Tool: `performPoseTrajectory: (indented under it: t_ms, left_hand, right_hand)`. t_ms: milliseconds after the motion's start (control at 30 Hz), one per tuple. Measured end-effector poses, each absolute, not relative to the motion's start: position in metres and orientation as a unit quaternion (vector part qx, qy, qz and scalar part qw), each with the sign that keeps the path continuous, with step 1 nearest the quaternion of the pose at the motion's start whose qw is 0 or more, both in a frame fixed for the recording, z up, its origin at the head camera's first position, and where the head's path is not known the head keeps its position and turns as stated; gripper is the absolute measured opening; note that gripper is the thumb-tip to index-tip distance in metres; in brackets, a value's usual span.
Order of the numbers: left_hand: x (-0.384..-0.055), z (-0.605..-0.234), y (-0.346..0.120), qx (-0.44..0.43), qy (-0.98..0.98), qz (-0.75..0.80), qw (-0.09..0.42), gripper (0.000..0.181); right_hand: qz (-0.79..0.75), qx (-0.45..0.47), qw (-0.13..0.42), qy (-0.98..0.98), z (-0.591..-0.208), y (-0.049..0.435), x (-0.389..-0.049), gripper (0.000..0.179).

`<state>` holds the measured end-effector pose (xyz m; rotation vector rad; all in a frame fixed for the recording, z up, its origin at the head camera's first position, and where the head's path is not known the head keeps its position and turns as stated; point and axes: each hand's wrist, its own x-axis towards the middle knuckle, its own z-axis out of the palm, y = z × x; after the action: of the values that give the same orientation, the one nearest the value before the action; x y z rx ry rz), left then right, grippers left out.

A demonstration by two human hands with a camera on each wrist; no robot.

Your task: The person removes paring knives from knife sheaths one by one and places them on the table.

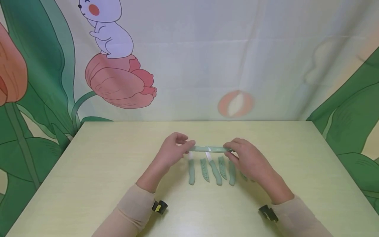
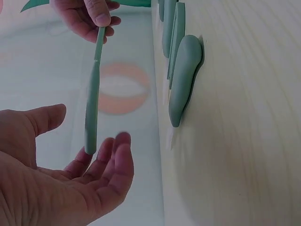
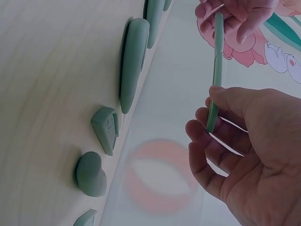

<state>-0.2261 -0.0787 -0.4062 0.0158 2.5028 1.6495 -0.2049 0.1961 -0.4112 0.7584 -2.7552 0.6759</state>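
Note:
A green-handled knife (image 1: 204,149) in its matching green sheath (image 1: 218,149) is held level above the table. My right hand (image 1: 247,158) pinches the sheath's end between thumb and fingers, as the right wrist view shows. At the handle end is my left hand (image 1: 174,149); in the left wrist view its thumb stands off the handle (image 2: 92,113), and its loosely bent fingers are right by the tip. Below the hands lie a left knife (image 1: 191,171), a middle knife (image 1: 216,172) and a right knife (image 1: 232,172), with sheaths (image 1: 205,169) between them.
The pale wooden table (image 1: 97,177) ends at a printed curtain (image 1: 192,65) behind. Another sheath (image 3: 107,129) and a rounded green handle (image 3: 91,174) lie under the right hand, partly hidden by it in the head view.

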Motion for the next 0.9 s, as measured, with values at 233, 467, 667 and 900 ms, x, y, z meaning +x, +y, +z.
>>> performPoseTrajectory:
  t_ms: [233,467,667,900]
  left_hand:
    - [-0.224,-0.402,-0.079,0.037,0.866,0.498,0.030,0.056]
    - [-0.221,-0.402,-0.075,0.100,0.892,0.440,-0.026,0.058]
    - [-0.218,-0.402,-0.068,0.149,0.932,0.321,-0.079,0.054]
    - [-0.212,-0.399,-0.061,0.196,0.958,0.184,-0.100,0.047]
  right_hand:
    - [0.230,0.258,0.104,-0.932,-0.411,0.197,-0.205,0.023]
    - [0.225,0.259,0.105,-0.933,-0.411,0.196,-0.205,0.024]
    - [0.219,0.255,0.103,-0.936,-0.411,0.195,-0.205,0.024]
    - [0.214,0.256,0.103,-0.937,-0.411,0.192,-0.204,0.025]
